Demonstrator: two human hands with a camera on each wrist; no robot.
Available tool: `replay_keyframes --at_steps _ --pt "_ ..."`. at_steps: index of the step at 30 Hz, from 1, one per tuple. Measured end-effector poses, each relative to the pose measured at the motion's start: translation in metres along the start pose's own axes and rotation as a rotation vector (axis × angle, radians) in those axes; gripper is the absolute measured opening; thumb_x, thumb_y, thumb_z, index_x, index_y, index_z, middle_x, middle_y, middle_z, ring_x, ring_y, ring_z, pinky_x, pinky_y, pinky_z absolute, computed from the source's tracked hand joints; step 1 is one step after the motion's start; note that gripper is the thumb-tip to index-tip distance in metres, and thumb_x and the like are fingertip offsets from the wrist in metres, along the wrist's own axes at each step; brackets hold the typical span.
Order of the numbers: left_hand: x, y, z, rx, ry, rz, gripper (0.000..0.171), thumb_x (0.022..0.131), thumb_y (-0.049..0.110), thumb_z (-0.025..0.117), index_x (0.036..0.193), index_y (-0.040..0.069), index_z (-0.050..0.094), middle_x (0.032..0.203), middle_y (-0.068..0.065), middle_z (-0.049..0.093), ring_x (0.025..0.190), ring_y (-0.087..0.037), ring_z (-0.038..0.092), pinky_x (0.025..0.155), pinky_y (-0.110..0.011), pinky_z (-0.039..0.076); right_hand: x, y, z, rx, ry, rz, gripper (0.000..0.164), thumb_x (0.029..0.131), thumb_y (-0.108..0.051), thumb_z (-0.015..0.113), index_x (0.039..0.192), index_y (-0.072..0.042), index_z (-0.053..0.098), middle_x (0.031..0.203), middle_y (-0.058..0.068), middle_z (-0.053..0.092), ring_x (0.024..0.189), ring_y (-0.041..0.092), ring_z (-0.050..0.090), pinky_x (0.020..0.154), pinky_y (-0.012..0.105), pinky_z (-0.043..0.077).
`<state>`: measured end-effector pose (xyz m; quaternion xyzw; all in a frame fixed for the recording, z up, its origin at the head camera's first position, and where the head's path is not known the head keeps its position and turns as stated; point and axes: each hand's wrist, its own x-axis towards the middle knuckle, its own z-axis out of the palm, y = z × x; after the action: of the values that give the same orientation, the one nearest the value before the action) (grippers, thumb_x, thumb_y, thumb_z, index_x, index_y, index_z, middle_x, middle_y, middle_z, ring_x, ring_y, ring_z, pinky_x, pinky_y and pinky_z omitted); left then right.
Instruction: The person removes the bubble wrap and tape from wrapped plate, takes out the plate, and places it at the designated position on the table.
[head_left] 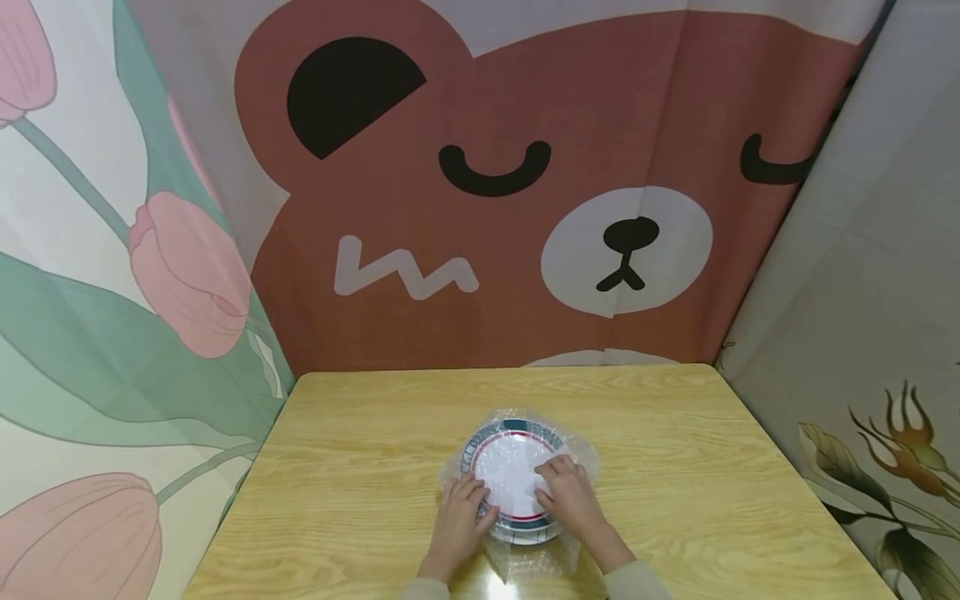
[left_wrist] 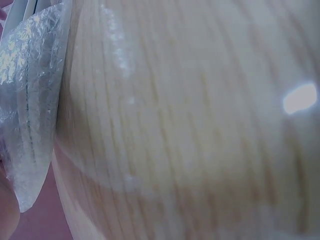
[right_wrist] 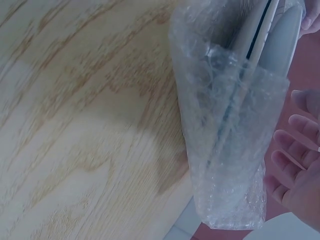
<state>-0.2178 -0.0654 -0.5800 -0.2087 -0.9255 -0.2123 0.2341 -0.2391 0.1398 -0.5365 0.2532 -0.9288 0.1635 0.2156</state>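
Two or more stacked white plates [head_left: 513, 471] lie near the front of the table, the top one banded in dark teal with a thin red ring. Clear bubble wrap [head_left: 583, 454] surrounds them, and plate rims [right_wrist: 272, 30] stick out of its mouth in the right wrist view. My left hand [head_left: 457, 521] rests its fingers over the left rim. On the right side of the top plate lies my right hand [head_left: 576, 500], fingers loosely bent. The right wrist view shows those fingers [right_wrist: 295, 150] spread beside the wrap, holding nothing.
The plates sit on a light wood-grain table [head_left: 360, 467]. Behind it hangs a curtain [head_left: 510, 250] with a brown bear. A tulip-print cloth [head_left: 90, 375] borders the left side and a floral grey cloth [head_left: 840, 275] the right.
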Motion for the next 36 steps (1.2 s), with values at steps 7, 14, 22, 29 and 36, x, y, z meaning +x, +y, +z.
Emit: replay_keyframes --at_steps 7,14,22,29,36 --pt "0.000 0.000 0.001 -0.002 0.036 0.013 0.027 0.077 0.029 0.064 0.090 0.004 0.066 0.099 -0.007 0.062 0.106 -0.027 0.050 0.096 -0.046 0.032 0.001 -0.003 0.002 -0.041 -0.039 -0.013 0.024 0.066 -0.016 0.072 0.087 -0.005 0.065 0.084 0.005 0.057 0.087 0.026 0.050 0.069 0.040 0.042" --pt "0.000 0.000 0.001 0.002 0.050 0.021 0.026 0.076 0.028 0.064 0.088 0.004 0.066 0.098 -0.007 0.062 0.105 -0.027 0.051 0.095 -0.046 0.033 0.001 -0.005 0.007 -0.077 -0.059 -0.059 0.022 0.067 -0.018 0.072 0.085 -0.006 0.066 0.083 0.005 0.057 0.086 0.024 0.049 0.068 0.039 0.042" --pt "-0.001 -0.001 0.003 -0.001 0.056 0.024 0.026 0.076 0.029 0.064 0.088 0.005 0.066 0.098 -0.007 0.062 0.105 -0.027 0.051 0.095 -0.045 0.033 0.002 -0.009 0.014 -0.129 -0.094 -0.090 0.021 0.067 -0.021 0.072 0.083 -0.009 0.066 0.083 0.004 0.056 0.087 0.023 0.048 0.070 0.038 0.042" --pt "-0.001 -0.001 0.003 -0.011 0.052 0.016 0.026 0.077 0.028 0.063 0.089 0.005 0.066 0.099 -0.006 0.061 0.106 -0.027 0.050 0.097 -0.045 0.032 0.004 -0.011 0.017 -0.165 -0.117 -0.110 0.018 0.067 -0.021 0.072 0.080 -0.011 0.065 0.082 0.002 0.055 0.087 0.022 0.048 0.070 0.039 0.041" --pt "-0.001 -0.002 0.005 -0.005 0.077 0.037 0.025 0.076 0.027 0.064 0.088 0.005 0.066 0.097 -0.006 0.062 0.104 -0.027 0.052 0.095 -0.045 0.033 0.005 -0.010 0.023 -0.191 -0.088 -0.147 0.014 0.065 -0.019 0.072 0.073 -0.013 0.063 0.077 0.000 0.052 0.083 0.020 0.047 0.067 0.037 0.040"
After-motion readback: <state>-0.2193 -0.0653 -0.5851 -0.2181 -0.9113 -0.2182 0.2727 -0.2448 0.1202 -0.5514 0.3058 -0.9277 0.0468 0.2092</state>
